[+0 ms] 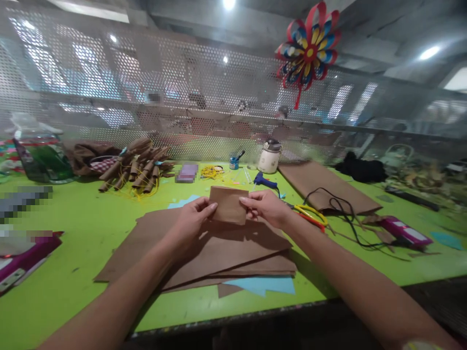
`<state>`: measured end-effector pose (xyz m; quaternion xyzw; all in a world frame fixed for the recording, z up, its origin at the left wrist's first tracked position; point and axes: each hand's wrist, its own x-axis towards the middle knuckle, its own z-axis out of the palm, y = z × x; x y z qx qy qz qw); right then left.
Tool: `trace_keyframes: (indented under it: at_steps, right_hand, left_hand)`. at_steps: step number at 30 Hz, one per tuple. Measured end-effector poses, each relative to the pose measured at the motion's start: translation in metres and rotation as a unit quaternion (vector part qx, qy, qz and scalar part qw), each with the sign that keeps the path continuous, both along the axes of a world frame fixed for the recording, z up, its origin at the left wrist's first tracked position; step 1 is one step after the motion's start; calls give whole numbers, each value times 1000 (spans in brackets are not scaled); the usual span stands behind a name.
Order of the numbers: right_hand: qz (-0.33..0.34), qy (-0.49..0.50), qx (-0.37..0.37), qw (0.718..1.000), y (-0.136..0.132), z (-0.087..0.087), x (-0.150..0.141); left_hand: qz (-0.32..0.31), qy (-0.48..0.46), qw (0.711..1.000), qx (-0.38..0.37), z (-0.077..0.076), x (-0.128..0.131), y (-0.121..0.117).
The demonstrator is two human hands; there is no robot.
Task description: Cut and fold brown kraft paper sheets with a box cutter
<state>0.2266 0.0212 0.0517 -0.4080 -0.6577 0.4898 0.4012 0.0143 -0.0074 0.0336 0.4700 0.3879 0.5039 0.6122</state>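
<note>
A small rectangular piece of brown paper (229, 205) is held up between both hands. My left hand (197, 214) pinches its left edge, thumb in front. On the opposite edge, my right hand (264, 206) grips with the thumb in front and the fingers behind. Below the hands lies a stack of large brown paper sheets (226, 253), with light-blue paper (270, 285) sticking out under its front edge. Just beyond my right hand rests a blue glue gun (265, 182). Scissors with yellow and orange handles (312, 215) lie right of that wrist.
Rolled brown paper tubes with yellow string (136, 167) are piled at the back left, near a bottle of green liquid (44, 155). A folded brown sheet (324, 184), a black cord (346, 214) and a purple power strip (406, 232) occupy the right. A white jar (269, 158) stands behind.
</note>
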Motion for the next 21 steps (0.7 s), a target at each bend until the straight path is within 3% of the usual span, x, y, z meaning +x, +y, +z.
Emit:
trace_keyframes:
  at_steps: [3, 5, 10, 16, 21]
  right_hand:
    - [-31, -39, 8, 999, 12, 10, 23]
    - [-97, -54, 42, 993, 25, 21, 50]
    - [-192, -167, 72, 965, 46, 35, 115]
    - [-153, -339, 71, 926, 28, 7, 142]
    - [-143, -424, 105, 888, 21, -14, 159]
  left_hand:
    - [-1, -16, 1000, -21, 3, -2, 1]
    - [-14, -20, 999, -46, 4, -4, 1]
    - [-91, -22, 993, -72, -1, -5, 0]
    - [-90, 6, 992, -85, -5, -1, -2]
    - [-80, 31, 992, -94, -4, 0, -3]
